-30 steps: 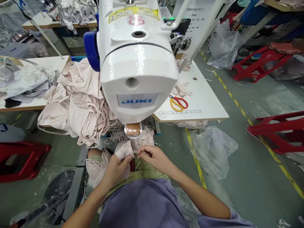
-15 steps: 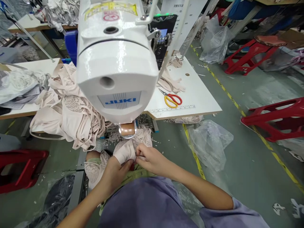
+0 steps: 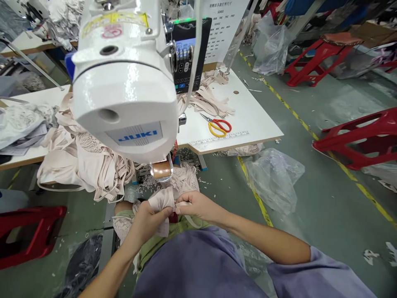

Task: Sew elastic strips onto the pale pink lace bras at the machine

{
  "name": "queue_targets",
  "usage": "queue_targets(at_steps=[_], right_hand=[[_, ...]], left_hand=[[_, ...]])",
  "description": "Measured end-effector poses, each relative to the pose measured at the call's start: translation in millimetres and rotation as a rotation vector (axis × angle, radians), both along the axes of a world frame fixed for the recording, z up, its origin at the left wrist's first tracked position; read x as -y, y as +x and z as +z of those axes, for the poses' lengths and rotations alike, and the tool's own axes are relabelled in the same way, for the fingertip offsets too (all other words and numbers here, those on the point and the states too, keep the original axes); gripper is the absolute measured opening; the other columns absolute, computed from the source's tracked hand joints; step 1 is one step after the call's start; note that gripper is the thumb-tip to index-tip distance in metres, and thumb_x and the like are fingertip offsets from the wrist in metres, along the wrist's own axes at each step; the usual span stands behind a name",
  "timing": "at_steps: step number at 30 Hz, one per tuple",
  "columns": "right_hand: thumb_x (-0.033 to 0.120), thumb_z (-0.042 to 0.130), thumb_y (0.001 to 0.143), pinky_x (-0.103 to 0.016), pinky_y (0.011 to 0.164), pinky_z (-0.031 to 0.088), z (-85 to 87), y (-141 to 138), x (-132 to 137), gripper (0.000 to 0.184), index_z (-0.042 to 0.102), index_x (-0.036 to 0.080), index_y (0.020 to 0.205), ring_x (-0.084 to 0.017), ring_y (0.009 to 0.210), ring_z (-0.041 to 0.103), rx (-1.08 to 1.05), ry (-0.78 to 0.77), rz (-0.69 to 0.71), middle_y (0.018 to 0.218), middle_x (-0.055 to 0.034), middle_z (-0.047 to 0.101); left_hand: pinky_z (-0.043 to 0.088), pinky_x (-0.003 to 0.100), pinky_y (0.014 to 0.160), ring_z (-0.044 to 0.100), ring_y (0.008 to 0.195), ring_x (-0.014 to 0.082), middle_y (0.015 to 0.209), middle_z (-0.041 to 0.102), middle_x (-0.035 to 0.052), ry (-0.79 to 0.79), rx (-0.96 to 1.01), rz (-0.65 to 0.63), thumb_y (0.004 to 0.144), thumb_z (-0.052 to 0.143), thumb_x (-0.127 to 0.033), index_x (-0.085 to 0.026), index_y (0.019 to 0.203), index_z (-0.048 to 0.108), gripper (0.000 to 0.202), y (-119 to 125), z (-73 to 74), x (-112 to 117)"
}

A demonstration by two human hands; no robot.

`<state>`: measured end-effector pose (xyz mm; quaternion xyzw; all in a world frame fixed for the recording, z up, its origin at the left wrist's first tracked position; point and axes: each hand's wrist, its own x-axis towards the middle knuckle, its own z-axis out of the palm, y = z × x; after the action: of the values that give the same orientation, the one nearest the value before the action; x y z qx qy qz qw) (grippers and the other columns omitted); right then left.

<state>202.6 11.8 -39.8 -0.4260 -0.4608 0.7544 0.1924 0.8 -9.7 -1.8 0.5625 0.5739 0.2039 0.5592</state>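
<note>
Pale pink cloth [image 3: 163,200] lies bunched over my lap, just nearer than the white sewing machine [image 3: 127,95], and both my hands are on it. My left hand [image 3: 147,222] comes in from the near left, forearm slanting up, and grips the cloth with the thumb laid along the top, pointing right. My right hand [image 3: 200,206] reaches in from the near right, elbow bent outward, fingers curled and thumb pinching at the cloth's right edge, with a thin strap [image 3: 192,222] looping down below it. My two thumb tips are close together. On the floor right of the table [image 3: 257,120], a clear plastic bag [image 3: 274,178] lies slumped; another clear bag [image 3: 269,43] sits farther off, near a red stool [image 3: 341,39], and I cannot tell what either holds. A pale tub [image 3: 12,200] is partly visible at the far left, its contents hidden from me.
</note>
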Motion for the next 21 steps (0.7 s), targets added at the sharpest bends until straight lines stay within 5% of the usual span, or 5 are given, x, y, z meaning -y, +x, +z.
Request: queue_targets(at_steps=[6, 11, 15, 18, 21], right_hand=[[0.037, 0.073, 0.076, -0.022, 0.059, 0.034, -6.1, -2, 2, 0.024, 0.069, 0.014, 0.083, -0.011, 0.065, 0.046, -0.003, 0.035, -0.075, 0.07, 0.0023, 0.056], [0.035, 0.065, 0.082, -0.025, 0.066, 0.037, 5.4, -6, 0, 0.019, 0.069, 0.016, 0.08, -0.015, 0.074, 0.054, 0.186, 0.338, -0.087, 0.076, -0.0003, 0.061], [0.024, 0.059, 0.08, -0.026, 0.064, 0.033, 15.8, -5, -9, 0.013, 0.066, 0.017, 0.072, -0.014, 0.071, 0.05, 0.277, 0.557, -0.053, 0.071, 0.0008, 0.057], [0.029, 0.062, 0.077, -0.024, 0.055, 0.028, 27.3, 2, -23, 0.012, 0.065, 0.018, 0.077, -0.01, 0.057, 0.038, 0.163, 0.352, 0.0, 0.061, 0.0045, 0.048], [0.033, 0.068, 0.071, -0.023, 0.055, 0.031, 46.3, 6, -38, 0.019, 0.068, 0.017, 0.082, -0.009, 0.055, 0.042, 0.019, 0.123, 0.007, 0.063, 0.004, 0.054]], left_hand=[[0.047, 0.027, 0.071, 0.057, 0.072, 0.0166, 0.074, 0.066, 0.0014, -0.03, 0.229, 0.117, 0.085, 0.066, -0.036, -0.014, 0.079, 0.068, 0.022, -1, -21.4, 0], [0.049, 0.027, 0.067, 0.059, 0.069, 0.0172, 0.072, 0.067, 0.0021, -0.026, 0.237, 0.302, 0.08, 0.073, -0.037, -0.013, 0.081, 0.07, 0.024, 12, -18.6, 2], [0.052, 0.032, 0.079, 0.065, 0.084, 0.0232, 0.085, 0.073, 0.0072, -0.016, 0.259, 0.347, 0.081, 0.071, -0.042, -0.013, 0.087, 0.072, 0.029, 11, -13.4, 6], [0.052, 0.034, 0.082, 0.067, 0.094, 0.0264, 0.097, 0.074, 0.0091, -0.005, 0.383, 0.49, 0.076, 0.075, -0.047, -0.017, 0.1, 0.072, 0.039, 0, -20.4, 15], [0.053, 0.037, 0.081, 0.068, 0.094, 0.0278, 0.106, 0.073, 0.0076, -0.035, 0.769, 0.756, 0.067, 0.07, -0.073, -0.028, 0.125, 0.062, 0.074, 1, -27.9, 27]])
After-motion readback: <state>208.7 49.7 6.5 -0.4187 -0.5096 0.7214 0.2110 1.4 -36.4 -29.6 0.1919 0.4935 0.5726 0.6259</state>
